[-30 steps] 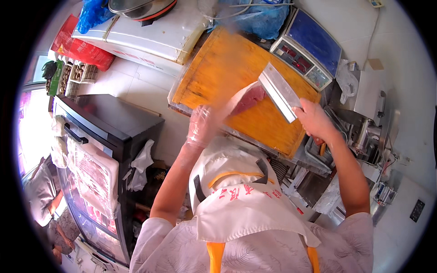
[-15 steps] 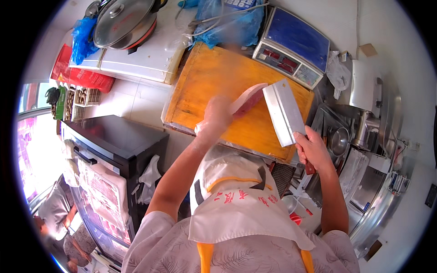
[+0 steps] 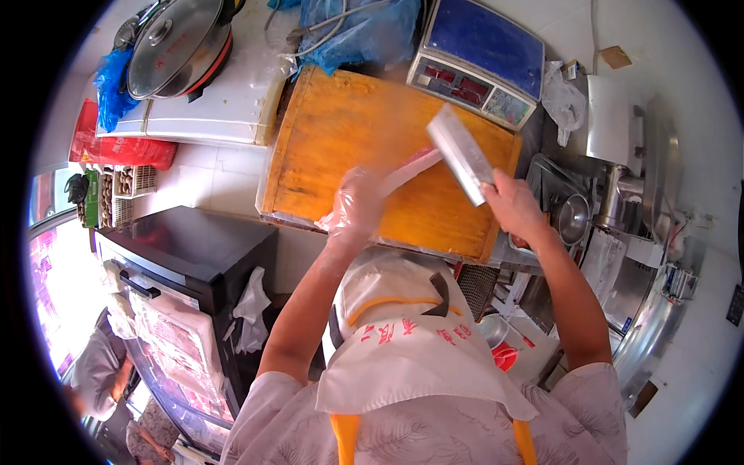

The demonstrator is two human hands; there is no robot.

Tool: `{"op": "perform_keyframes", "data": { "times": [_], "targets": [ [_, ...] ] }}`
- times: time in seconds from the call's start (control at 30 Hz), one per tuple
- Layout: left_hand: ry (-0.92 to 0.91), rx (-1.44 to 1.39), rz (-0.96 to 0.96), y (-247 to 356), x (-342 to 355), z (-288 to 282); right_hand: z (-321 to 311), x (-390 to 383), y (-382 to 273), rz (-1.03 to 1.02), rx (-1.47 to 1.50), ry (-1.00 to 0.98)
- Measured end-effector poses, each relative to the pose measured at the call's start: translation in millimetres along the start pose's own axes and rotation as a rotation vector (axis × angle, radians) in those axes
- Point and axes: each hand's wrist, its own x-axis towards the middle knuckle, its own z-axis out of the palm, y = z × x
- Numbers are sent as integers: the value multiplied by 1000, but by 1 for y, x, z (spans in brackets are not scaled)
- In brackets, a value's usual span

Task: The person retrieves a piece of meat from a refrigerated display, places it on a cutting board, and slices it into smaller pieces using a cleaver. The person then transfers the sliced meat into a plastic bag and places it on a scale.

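Observation:
A long strip of meat [image 3: 411,170], pale along its near side and red at the far end, lies slantwise on the orange wooden cutting board [image 3: 318,116]. My left hand [image 3: 355,203], in a clear plastic glove, grips the strip near its lower left end; a blurred smear in the picture partly veils the fingers. In my right hand [image 3: 514,204] is a cleaver [image 3: 460,155], held by its handle. The broad blade points up and left, and its far part overlaps the strip's far end in view. I cannot tell whether the blade touches the meat.
Behind the board stand a scale with a blue platform [image 3: 484,43] and a blue plastic bag [image 3: 360,35]. A lidded pan [image 3: 182,46] sits on the white surface at far left. A dark cabinet [image 3: 194,248] is at left, a metal bowl [image 3: 573,218] at right. Another person [image 3: 97,376] is at lower left.
The cleaver has swung left over the strip's far end, its blade now more tilted. The meat strip has turned to show more pale side and less red. The whole view has shifted slightly.

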Motion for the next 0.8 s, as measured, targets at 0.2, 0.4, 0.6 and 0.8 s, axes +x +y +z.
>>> {"op": "perform_keyframes", "data": {
  "times": [0.2, 0.4, 0.6, 0.8],
  "targets": [
    [-79, -50, -72, -11, 13, -5, 23, -31, -21, -30, 198, -11],
    [-76, -80, -42, 19, 22, -22, 50, -12, 20, -104, 161, 94],
    [-64, -91, -200, -23, 11, 7, 46, -6, 34, -69, 277, 110],
    [-142, 3, -227, -24, 12, 2, 45, 13, 61, 151, 420, 59]
  ]
}}
